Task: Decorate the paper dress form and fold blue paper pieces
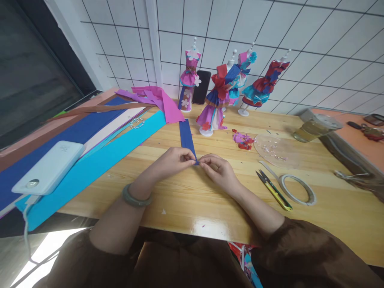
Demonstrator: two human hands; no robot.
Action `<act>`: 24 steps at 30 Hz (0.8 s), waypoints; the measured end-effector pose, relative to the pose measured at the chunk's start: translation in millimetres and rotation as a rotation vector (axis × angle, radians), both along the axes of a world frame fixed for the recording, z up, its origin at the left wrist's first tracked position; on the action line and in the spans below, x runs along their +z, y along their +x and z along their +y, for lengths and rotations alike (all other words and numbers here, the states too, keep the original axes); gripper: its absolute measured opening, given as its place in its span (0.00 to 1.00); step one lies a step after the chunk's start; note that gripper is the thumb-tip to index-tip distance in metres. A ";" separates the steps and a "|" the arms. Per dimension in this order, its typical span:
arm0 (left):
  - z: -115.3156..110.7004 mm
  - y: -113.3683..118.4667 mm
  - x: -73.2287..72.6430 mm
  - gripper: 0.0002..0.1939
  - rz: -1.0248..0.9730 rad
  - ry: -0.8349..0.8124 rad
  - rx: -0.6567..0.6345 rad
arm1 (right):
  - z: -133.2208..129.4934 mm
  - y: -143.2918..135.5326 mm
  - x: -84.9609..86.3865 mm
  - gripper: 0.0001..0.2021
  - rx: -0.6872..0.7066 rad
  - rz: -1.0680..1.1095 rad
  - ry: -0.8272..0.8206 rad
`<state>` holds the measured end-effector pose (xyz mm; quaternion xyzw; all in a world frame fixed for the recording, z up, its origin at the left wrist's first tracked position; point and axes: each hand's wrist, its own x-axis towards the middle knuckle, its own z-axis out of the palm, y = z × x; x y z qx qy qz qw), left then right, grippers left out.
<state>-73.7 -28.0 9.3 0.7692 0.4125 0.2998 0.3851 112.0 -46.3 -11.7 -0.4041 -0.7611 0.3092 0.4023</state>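
A dark blue paper strip lies on the wooden table, running from near the pink paper toward me. Its near end is narrow and bunched between my fingertips. My left hand pinches that end from the left, thumb against forefinger. From the right, my right hand pinches the same end, its fingertips almost touching those of my left hand. Just beyond the strip stand several small dress forms, the closest wearing a red, blue and pink paper dress.
Long coloured paper sheets and a white power bank with a cable lie left. At right are yellow-handled snips, a tape roll, a bead dish and a lidded cup. A phone leans against the wall.
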 end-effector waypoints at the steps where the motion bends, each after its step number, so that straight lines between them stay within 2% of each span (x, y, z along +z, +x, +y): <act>1: 0.4 -0.4 -1.1 0.09 -0.019 -0.026 0.003 | -0.2 0.0 0.2 0.06 -0.008 0.031 -0.044; 6: 0.9 -0.5 -1.2 0.11 -0.111 -0.122 -0.001 | -0.2 -0.8 -1.8 0.10 -0.037 0.191 -0.278; 9: 1.0 0.4 -0.7 0.11 -0.160 -0.179 -0.005 | 1.2 -1.6 -3.6 0.10 -0.053 0.271 -0.358; 24: 6.4 0.5 -6.6 0.14 -0.325 -0.369 0.060 | 5.1 -2.0 -4.3 0.10 -0.087 0.411 -0.438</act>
